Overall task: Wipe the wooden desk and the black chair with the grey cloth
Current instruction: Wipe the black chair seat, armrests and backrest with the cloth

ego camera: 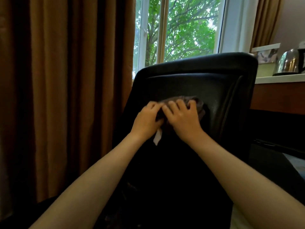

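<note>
Both hands meet on the backrest of the black chair [198, 76]. The grey cloth [197, 104] is bunched beneath them, flat against the backrest. Its long axis runs side to side, from under the left hand [146, 120] to just past the right hand's [183, 120] fingertips. The left hand grips the cloth's near end with bent fingers. The right hand's spread fingers curl over the bunch and press it down. A white tag [157, 138] hangs straight down between the wrists. The wooden surface [277, 96] lies well to the right of the right hand.
</note>
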Motion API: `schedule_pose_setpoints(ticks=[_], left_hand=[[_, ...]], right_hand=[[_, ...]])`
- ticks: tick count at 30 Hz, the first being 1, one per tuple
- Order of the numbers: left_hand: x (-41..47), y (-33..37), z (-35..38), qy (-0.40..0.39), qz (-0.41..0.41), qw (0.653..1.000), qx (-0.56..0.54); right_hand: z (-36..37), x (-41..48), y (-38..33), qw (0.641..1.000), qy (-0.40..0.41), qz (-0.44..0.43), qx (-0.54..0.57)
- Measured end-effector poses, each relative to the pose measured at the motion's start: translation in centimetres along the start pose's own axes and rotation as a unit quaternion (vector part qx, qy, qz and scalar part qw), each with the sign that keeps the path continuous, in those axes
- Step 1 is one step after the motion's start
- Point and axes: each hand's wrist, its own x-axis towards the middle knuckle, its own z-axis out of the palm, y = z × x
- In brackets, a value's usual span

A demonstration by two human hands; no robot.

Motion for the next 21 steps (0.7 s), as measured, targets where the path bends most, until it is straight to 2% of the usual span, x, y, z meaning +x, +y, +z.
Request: schedule_pose_setpoints(ticks=[2, 3, 5, 7, 10, 12, 16, 21], left_hand=[[4.3, 0.5, -0.6, 0.046, 0.017, 0.998, 0.027], [6.3, 0.6, -0.7, 0.05, 0.018, 0.997, 0.048], [9.1, 0.4, -0.1, 0.013, 0.008, 0.995, 0.1], [9.7, -0.3, 1.2, -0.016, -0.006, 0.996, 0.083], [7.1, -1.5, 3.2, 0.02, -0.007, 1.0, 0.002], [5.6, -2.2, 3.8, 0.058, 0.005, 0.998, -0.015], [2.7, -4.4, 3.9, 0.068, 0.039, 0.997, 0.027], [-2.4, -7.5, 4.2, 0.038, 0.045, 0.995, 0.079]], right_hand=[[0.9, 3.4, 1.8, 0.998, -0.008, 0.057, -0.031], [1.0, 4.6, 2.6, 0.994, -0.05, 0.087, -0.037], [1.9, 5.9, 3.4, 0.981, -0.171, 0.088, -0.004], [3.3, 6.1, 3.2, 0.973, -0.216, 0.078, 0.026], [4.6, 4.3, 1.2, 0.981, -0.179, 0.061, -0.046], [5.1, 3.8, 0.1, 0.983, -0.155, 0.06, -0.079], [5.3, 2.2, -2.8, 0.989, -0.122, 0.068, -0.047], [4.9, -1.3, -7.3, 0.984, -0.175, 0.027, -0.002]])
